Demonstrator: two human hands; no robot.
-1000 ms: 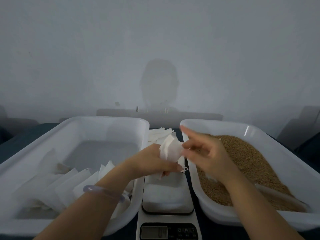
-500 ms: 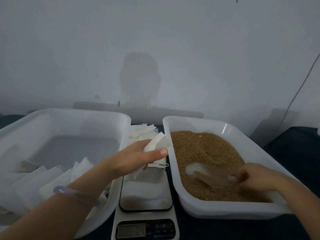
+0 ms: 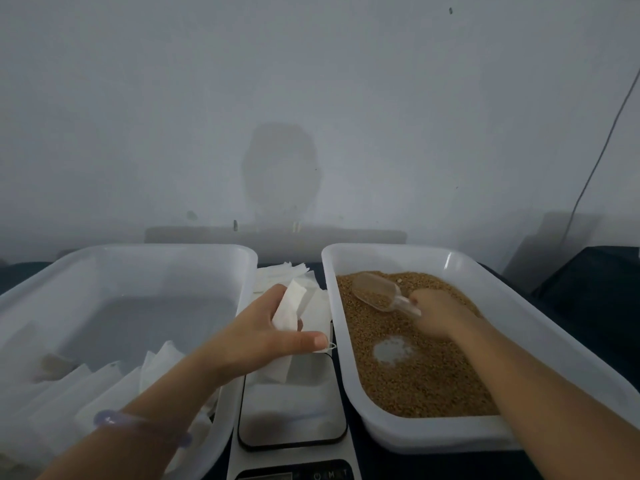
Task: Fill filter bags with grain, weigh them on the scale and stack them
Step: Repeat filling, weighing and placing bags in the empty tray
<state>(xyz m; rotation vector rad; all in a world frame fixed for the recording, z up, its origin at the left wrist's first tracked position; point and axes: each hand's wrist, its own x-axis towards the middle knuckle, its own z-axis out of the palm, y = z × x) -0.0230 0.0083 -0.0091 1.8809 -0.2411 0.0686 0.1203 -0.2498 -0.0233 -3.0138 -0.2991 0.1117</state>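
Hands sit either side of the scale (image 3: 294, 410). At far left, a white tub (image 3: 138, 249) holds flat filter bags (image 3: 104, 386) along its near side. Just beside it, the left hand (image 3: 266, 334), a bracelet (image 3: 114, 419) on its wrist, pinches an empty filter bag (image 3: 289, 310) above the scale's far end, between the two tubs. More empty bags (image 3: 277, 275) lie stacked on the tabletop behind the scale. To the right, a second tub (image 3: 381, 251) holds grain (image 3: 415, 375). There the right hand (image 3: 436, 313) grips the handle of a clear scoop (image 3: 377, 296), which carries grain, well apart from the held bag.
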